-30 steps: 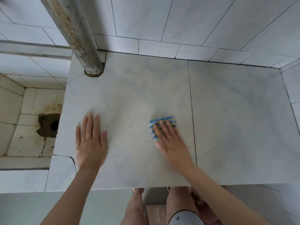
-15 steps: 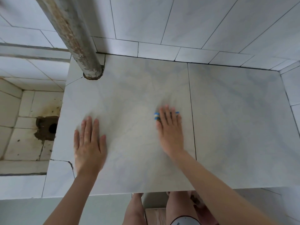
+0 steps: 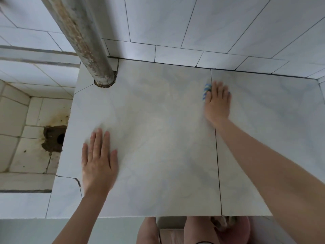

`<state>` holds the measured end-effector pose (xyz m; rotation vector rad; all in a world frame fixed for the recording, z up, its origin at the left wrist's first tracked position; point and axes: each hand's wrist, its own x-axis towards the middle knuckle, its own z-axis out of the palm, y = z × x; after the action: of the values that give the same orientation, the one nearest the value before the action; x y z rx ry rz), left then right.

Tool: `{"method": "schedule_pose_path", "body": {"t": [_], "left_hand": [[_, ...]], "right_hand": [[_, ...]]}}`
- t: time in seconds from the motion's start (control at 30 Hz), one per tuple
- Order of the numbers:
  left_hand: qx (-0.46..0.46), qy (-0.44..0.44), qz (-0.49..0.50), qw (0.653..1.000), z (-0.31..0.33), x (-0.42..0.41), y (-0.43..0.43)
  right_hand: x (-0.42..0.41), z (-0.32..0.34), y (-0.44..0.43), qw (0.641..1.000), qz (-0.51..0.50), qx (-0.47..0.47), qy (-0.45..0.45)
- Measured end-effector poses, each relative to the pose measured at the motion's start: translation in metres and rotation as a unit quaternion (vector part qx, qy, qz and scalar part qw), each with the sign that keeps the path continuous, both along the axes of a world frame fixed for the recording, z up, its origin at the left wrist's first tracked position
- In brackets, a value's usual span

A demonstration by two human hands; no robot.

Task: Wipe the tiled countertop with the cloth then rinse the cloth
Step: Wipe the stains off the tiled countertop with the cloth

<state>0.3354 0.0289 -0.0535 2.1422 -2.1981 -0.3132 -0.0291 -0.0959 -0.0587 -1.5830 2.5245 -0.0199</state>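
The tiled countertop (image 3: 158,138) is pale marbled tile with a dark grout line running front to back at the right. My right hand (image 3: 217,103) lies flat on a blue and white cloth (image 3: 206,91), pressing it onto the counter near the back wall, over the grout line. Only the cloth's left edge shows beside my fingers. My left hand (image 3: 98,161) rests flat on the counter's front left part with fingers spread and nothing under it.
A rusty vertical pipe (image 3: 88,41) goes through the counter's back left corner. Left of the counter lies a lower tiled basin (image 3: 26,155) with a stained drain hole (image 3: 59,138). Tiled walls (image 3: 193,23) close the back and right. My legs show below the front edge.
My right hand has pushed the cloth away from me and to the right, from the middle of the counter toward the back wall. My left hand has stayed in place.
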Motion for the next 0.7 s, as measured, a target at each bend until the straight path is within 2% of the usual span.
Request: {"method": "schedule_pose_path", "body": {"t": [0.07,0.13,0.23,0.33,0.43,0.47,0.53,0.6,0.7], "left_hand": [[-0.003,0.002,0.000,1.000,0.000,0.000,0.000],[-0.002,0.004,-0.002,1.000,0.000,0.000,0.000],[-0.005,0.005,0.000,1.000,-0.001,0.001,0.000],[-0.015,0.013,0.011,1.000,-0.003,0.001,0.000],[-0.019,0.018,0.009,1.000,-0.003,0.001,-0.001],[-0.018,0.019,0.008,1.000,-0.003,0.001,0.000],[-0.014,0.019,0.007,1.000,-0.002,0.002,0.000],[-0.009,0.015,0.005,1.000,-0.002,0.002,0.000],[-0.005,0.010,0.002,1.000,-0.002,0.002,0.000]], "right_hand": [[0.010,0.004,-0.018,0.997,-0.069,-0.005,-0.014],[0.049,0.003,-0.030,0.999,-0.042,-0.011,-0.013],[0.133,-0.008,-0.023,0.988,0.149,-0.030,-0.034],[0.201,-0.009,0.020,0.935,0.343,-0.061,-0.072],[0.200,-0.005,0.045,0.879,0.462,-0.060,-0.099],[0.186,-0.006,0.041,0.874,0.473,-0.059,-0.095],[0.147,-0.011,0.025,0.889,0.452,-0.061,-0.047],[0.094,-0.015,0.002,0.920,0.387,-0.051,0.030],[0.024,-0.006,-0.020,0.978,0.200,-0.025,0.049]]}}
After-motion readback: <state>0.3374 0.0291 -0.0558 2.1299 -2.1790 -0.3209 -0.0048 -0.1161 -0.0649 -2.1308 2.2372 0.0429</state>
